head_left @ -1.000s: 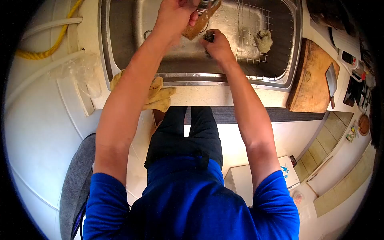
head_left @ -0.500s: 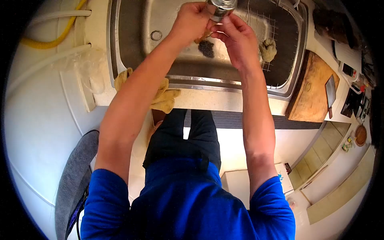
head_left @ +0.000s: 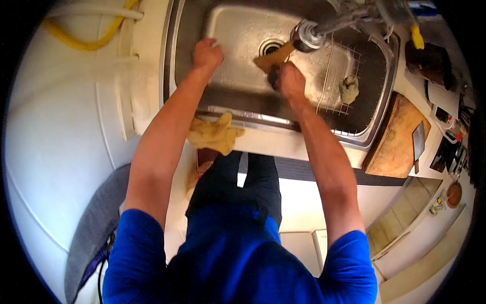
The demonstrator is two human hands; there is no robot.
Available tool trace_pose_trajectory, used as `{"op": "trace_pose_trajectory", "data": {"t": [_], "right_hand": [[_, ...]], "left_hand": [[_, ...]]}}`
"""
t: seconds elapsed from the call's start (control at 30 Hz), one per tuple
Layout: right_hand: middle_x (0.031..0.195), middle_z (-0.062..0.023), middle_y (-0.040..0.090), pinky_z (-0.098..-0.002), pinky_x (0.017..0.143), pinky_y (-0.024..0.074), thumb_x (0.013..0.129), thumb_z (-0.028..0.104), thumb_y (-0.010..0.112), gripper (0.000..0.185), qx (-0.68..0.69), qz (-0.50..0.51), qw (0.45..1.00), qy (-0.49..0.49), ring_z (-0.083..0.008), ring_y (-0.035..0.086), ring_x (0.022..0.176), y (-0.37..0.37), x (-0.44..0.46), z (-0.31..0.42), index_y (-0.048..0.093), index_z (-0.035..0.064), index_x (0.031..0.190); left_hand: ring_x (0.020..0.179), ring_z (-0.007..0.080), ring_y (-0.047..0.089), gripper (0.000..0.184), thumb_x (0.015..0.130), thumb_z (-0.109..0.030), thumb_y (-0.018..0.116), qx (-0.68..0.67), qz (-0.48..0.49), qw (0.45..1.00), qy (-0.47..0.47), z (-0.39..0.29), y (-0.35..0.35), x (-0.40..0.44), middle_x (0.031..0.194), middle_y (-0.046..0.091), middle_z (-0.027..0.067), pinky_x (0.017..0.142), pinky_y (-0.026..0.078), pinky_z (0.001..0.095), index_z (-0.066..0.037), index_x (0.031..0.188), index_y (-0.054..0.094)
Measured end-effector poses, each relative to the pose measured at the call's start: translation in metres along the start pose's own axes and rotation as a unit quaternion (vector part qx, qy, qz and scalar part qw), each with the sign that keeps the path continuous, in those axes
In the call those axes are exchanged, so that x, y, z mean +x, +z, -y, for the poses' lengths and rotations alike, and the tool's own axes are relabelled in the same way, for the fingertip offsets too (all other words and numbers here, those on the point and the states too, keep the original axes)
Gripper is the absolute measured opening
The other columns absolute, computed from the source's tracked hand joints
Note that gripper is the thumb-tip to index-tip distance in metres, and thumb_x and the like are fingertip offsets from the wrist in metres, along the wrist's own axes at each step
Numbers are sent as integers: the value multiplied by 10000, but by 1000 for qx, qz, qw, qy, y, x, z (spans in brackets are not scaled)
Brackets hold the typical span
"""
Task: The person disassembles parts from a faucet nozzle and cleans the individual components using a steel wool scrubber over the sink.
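My left hand (head_left: 207,54) is low over the left part of the steel sink (head_left: 235,30), its fingers curled. Whatever is under or between them is hidden. To the right, my right hand (head_left: 291,81) closes around a dark scouring pad (head_left: 274,76), slightly blurred. Just beyond that hand, a flat brown wedge-shaped piece (head_left: 271,58) reaches from below the faucet head (head_left: 307,36) toward the drain (head_left: 272,46). What supports the brown piece is unclear.
A greyish sponge-like lump (head_left: 349,89) sits on the wire rack (head_left: 331,99) in the sink's right side. Yellow gloves (head_left: 217,134) lie on the front edge. Right of the sink are a wooden cutting board (head_left: 395,137) and a cleaver (head_left: 418,141).
My hands were together under the faucet and have moved apart, left hand leftward, right hand onto the scouring pad. The ring seen at the sink's left no longer shows. The view has shifted.
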State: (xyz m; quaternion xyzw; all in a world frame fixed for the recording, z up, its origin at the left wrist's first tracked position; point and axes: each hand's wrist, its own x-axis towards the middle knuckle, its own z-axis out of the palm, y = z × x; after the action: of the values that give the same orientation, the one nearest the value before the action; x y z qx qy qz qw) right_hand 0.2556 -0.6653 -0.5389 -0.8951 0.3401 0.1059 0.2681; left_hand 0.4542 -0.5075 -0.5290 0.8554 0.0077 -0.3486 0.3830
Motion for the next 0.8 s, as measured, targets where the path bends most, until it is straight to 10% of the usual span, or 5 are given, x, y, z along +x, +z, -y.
{"op": "trace_pose_trajectory", "data": {"t": [0.2, 0.27, 0.43, 0.7, 0.8], "right_hand": [[820, -162, 675, -364, 676, 538, 840, 94, 656, 193, 259, 0, 966, 11, -310, 662, 692, -11, -9, 13, 657, -19, 997], [792, -47, 639, -275, 624, 527, 912, 105, 641, 136, 505, 106, 838, 179, -139, 613, 674, -13, -16, 20, 651, -26, 946], [818, -55, 639, -265, 583, 544, 922, 73, 637, 106, 676, 135, 690, 222, -132, 613, 651, -36, -30, 28, 629, -5, 995], [801, -58, 650, -258, 592, 526, 907, 45, 647, 71, 666, 69, 729, 144, -132, 622, 656, -83, -45, 44, 641, 2, 963], [786, -109, 672, -336, 632, 537, 883, 68, 637, 97, 751, 150, 640, 64, -232, 659, 683, -52, -9, 0, 656, 10, 958]], "left_hand": [[1183, 339, 554, 612, 766, -161, 741, 377, 11, 921, 98, 62, 5, 40, 1293, 531, 239, 932, 507, 404, -26, 1316, 509], [1199, 372, 536, 665, 753, -168, 767, 376, 14, 915, 144, 61, 10, 37, 1297, 510, 257, 986, 472, 421, -25, 1330, 470], [1142, 403, 572, 624, 788, -210, 750, 429, 32, 890, 149, 73, 29, 50, 1327, 453, 271, 959, 507, 435, 14, 1295, 462], [988, 320, 644, 476, 821, -211, 712, 211, 89, 959, 165, 3, 0, -19, 1042, 647, 199, 840, 511, 395, 37, 1197, 557], [849, 231, 650, 464, 817, -195, 720, 95, 70, 979, 164, -37, -22, -82, 940, 665, 144, 766, 513, 351, 30, 1194, 568]]}}
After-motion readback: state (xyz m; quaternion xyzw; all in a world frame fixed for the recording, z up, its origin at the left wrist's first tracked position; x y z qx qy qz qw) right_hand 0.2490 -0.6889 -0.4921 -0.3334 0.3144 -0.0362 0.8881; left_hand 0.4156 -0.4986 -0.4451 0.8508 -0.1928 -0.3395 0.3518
